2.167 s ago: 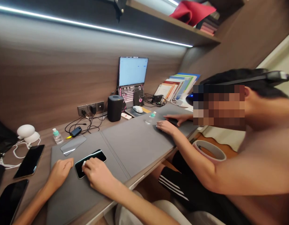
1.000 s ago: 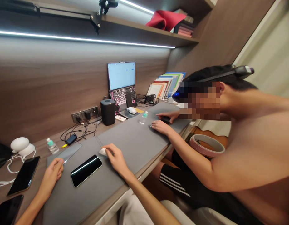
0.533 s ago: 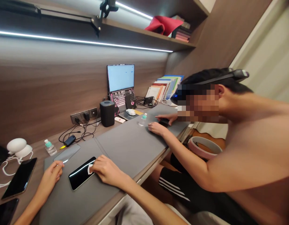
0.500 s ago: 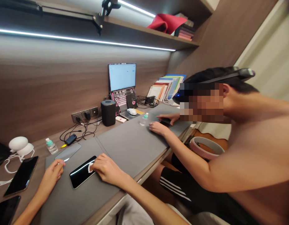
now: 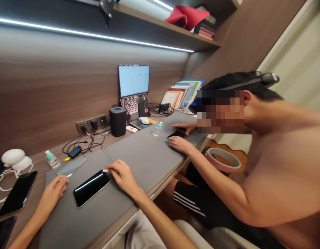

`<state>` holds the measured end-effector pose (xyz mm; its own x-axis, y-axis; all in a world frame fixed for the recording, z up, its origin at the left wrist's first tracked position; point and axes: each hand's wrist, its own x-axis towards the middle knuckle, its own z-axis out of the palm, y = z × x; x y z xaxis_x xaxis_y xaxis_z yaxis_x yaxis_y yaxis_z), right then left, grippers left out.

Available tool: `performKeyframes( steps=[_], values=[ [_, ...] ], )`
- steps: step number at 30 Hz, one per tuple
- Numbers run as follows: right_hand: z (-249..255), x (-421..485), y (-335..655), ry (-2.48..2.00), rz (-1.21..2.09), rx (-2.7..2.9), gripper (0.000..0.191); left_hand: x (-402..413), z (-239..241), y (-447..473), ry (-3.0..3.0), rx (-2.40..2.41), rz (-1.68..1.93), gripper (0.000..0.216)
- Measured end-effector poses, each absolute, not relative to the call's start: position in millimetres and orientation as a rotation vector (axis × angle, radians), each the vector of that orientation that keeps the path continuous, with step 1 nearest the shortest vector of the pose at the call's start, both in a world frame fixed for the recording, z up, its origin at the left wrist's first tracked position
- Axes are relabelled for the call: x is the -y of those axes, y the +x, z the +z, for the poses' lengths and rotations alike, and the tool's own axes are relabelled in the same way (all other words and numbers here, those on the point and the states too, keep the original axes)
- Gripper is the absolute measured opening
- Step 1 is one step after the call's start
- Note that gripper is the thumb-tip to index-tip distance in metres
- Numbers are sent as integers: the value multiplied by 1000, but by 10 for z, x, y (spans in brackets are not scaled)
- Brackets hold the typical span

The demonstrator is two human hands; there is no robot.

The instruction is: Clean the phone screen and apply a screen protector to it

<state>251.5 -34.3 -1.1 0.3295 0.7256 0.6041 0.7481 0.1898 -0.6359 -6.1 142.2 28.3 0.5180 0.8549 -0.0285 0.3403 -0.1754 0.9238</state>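
A smartphone (image 5: 91, 188) lies face up on the grey desk mat, a strip of light reflected in its dark screen. At its far right corner my right hand (image 5: 123, 175) pinches a small white wipe (image 5: 105, 170), mostly hidden by the fingers. My left hand (image 5: 54, 190) is left of the phone, thumb and finger pressed together. A thin pale glint shows at those fingertips, and what they hold is unclear. Just beyond them lies a clear sheet with rounded corners, like a screen protector (image 5: 73, 166).
Two more phones, one of them a black phone (image 5: 17, 193), lie at left near a white round device (image 5: 16, 159). A small bottle (image 5: 52, 160), cables and a black speaker (image 5: 118, 121) line the back. At right a co-worker's hands (image 5: 179, 143) touch another phone.
My right hand has moved from the phone's screen to its far right corner with the wipe. My left hand stays by the clear sheet. The view has shifted slightly.
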Motion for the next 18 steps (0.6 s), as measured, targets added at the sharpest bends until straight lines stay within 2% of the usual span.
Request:
performKeyframes(
  steps=[8, 11, 14, 18],
  values=[
    [4, 275, 2517, -1573, -64, 1812, 35, -1467, 276, -68, 1754, -1048, 643, 68],
    [46, 319, 2499, -1541, -31, 1842, 33, -1458, 293, -56, 1741, -1063, 641, 70],
    [82, 382, 2485, -1404, 140, 1705, 22, -1431, 322, -42, 1725, -1069, 644, 72],
    [81, 423, 2515, -1359, 329, 1195, 14, -1441, 300, -28, 1724, -1087, 639, 72]
  ],
)
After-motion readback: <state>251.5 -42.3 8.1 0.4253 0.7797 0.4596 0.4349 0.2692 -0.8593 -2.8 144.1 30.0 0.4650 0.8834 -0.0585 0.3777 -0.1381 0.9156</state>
